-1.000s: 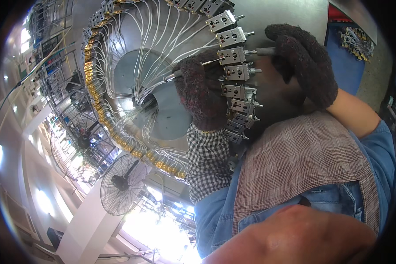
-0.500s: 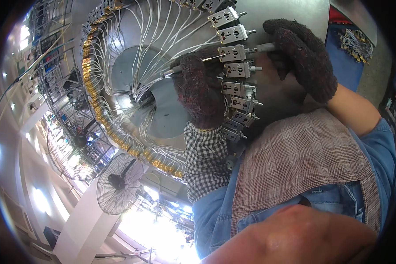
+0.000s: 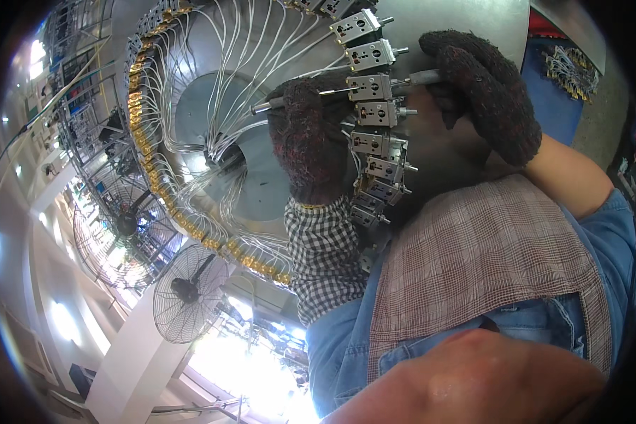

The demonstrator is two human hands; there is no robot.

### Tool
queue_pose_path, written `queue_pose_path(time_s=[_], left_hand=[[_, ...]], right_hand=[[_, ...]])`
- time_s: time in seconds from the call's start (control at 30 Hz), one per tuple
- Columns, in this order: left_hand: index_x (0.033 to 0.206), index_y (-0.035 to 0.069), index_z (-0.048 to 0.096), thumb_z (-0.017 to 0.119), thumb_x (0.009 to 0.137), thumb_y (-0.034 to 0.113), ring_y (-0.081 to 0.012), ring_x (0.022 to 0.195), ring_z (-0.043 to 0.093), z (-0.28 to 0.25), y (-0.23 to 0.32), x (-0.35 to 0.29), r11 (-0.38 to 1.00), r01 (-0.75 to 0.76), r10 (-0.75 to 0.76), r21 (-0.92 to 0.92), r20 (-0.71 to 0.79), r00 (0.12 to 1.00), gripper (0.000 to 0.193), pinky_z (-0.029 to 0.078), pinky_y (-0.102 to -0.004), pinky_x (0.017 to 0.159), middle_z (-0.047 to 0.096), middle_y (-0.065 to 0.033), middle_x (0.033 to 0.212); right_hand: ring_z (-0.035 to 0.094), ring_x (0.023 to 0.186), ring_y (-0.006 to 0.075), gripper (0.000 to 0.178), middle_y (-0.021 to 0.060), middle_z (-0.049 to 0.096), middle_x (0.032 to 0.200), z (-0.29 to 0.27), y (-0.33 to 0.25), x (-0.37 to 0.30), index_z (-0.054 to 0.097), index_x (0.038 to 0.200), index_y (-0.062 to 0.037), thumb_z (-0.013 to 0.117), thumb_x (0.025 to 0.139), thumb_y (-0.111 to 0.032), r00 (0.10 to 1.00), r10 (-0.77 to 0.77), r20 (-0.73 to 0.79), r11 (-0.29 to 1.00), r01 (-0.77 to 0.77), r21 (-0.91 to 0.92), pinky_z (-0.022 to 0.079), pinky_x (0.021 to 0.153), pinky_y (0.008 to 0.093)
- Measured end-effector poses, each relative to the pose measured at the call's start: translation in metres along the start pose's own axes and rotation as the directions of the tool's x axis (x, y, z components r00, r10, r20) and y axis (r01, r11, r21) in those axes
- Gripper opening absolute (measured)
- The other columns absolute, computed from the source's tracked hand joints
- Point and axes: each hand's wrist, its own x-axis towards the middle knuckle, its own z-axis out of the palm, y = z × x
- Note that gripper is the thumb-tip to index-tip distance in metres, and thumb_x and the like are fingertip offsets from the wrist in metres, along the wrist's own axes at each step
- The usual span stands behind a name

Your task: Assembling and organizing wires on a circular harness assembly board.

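Note:
My left hand [image 3: 307, 145], in a dark knitted glove, is closed around a slim screwdriver [image 3: 261, 107]. Its thin shaft points right and meets the left side of a small metal switch box [image 3: 369, 87] with a stubby spindle. On that box's right side, my right hand [image 3: 493, 99], gloved too, grips a grey rod-like tool [image 3: 424, 77] whose tip reaches the spindle. Similar metal boxes [image 3: 376, 114] line the rim above and below, with white wires [image 3: 258, 53] leading inward. The fingertips of both hands are partly hidden by the gloves.
The boxes ring a round metal turntable [image 3: 275, 185], with brass-coloured parts [image 3: 143, 134] along its left side. A bundle of wired parts [image 3: 571, 73] lies on a blue surface [image 3: 555, 116] at right. Standing fans [image 3: 185, 290] are at lower left.
My left hand has shifted slightly left with the screwdriver, and more of its shaft shows. The ring of boxes sits slightly further left in view. My right hand has barely moved.

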Motion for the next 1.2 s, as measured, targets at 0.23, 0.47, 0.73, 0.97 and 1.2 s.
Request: queue_pose_path(time_s=[0.23, 0.47, 0.73, 0.97, 1.2], left_hand=[[0.094, 0.007, 0.064, 0.062, 0.078, 0.023, -0.0308, 0.094, 0.055, -0.009, 0.006, -0.004, 0.520, -0.389, 0.318, 0.760, 0.250, 0.915, 0.022, 0.045, -0.0399, 0.082, 0.061, -0.0115, 0.094], [0.102, 0.008, 0.063, 0.064, 0.075, 0.019, -0.0296, 0.095, 0.057, -0.006, 0.003, -0.010, 0.692, -0.220, 0.150, 0.688, 0.161, 0.975, 0.029, 0.046, -0.0375, 0.084, 0.064, -0.0090, 0.099], [0.105, 0.004, 0.061, 0.063, 0.077, 0.016, -0.0334, 0.096, 0.057, -0.010, -0.011, -0.003, 0.640, -0.404, 0.394, 0.654, 0.173, 0.903, 0.031, 0.047, -0.0387, 0.082, 0.064, -0.0130, 0.099], [0.106, 0.004, 0.051, 0.054, 0.090, 0.024, -0.0277, 0.091, 0.062, 0.000, -0.005, -0.001, 0.742, 0.327, -0.339, -0.586, 0.094, 0.936, 0.025, 0.053, -0.0386, 0.076, 0.062, -0.0147, 0.099], [0.108, 0.006, 0.046, 0.051, 0.093, 0.025, -0.0308, 0.084, 0.063, 0.002, -0.005, -0.003, 0.609, 0.334, -0.313, -0.719, 0.170, 0.935, 0.025, 0.055, -0.0425, 0.069, 0.061, -0.0169, 0.099]], right_hand=[[0.056, 0.064, 0.0119, 0.036, 0.0071, 0.058, 0.077, 0.000, -0.004, -0.002, 0.055, 0.116, -0.0016, 0.050, 0.093, -0.029, 0.996, -0.093, 0.019, 0.980, 0.095, -0.173, 0.048, 0.053, 0.0251], [0.053, 0.059, 0.0121, 0.037, 0.0069, 0.056, 0.072, 0.005, -0.006, -0.008, 0.056, 0.114, -0.0008, 0.049, 0.092, -0.029, 0.997, -0.077, 0.015, 0.991, 0.078, -0.104, 0.047, 0.052, 0.0269], [0.055, 0.062, 0.0131, 0.039, 0.0072, 0.057, 0.075, 0.003, 0.001, -0.006, 0.052, 0.118, -0.0002, 0.051, 0.091, -0.028, 0.994, -0.105, 0.028, 0.983, 0.108, -0.151, 0.048, 0.054, 0.0272], [0.055, 0.067, 0.0126, 0.039, 0.0064, 0.057, 0.079, 0.011, -0.006, -0.015, 0.049, 0.121, -0.0016, 0.052, 0.091, -0.026, 0.956, -0.293, -0.008, 0.943, 0.288, -0.168, 0.047, 0.057, 0.0265], [0.051, 0.061, 0.0096, 0.034, 0.0052, 0.055, 0.075, 0.000, -0.009, -0.012, 0.052, 0.117, -0.0027, 0.051, 0.092, -0.026, 0.989, -0.133, 0.057, 0.963, 0.142, -0.229, 0.044, 0.053, 0.0243]])
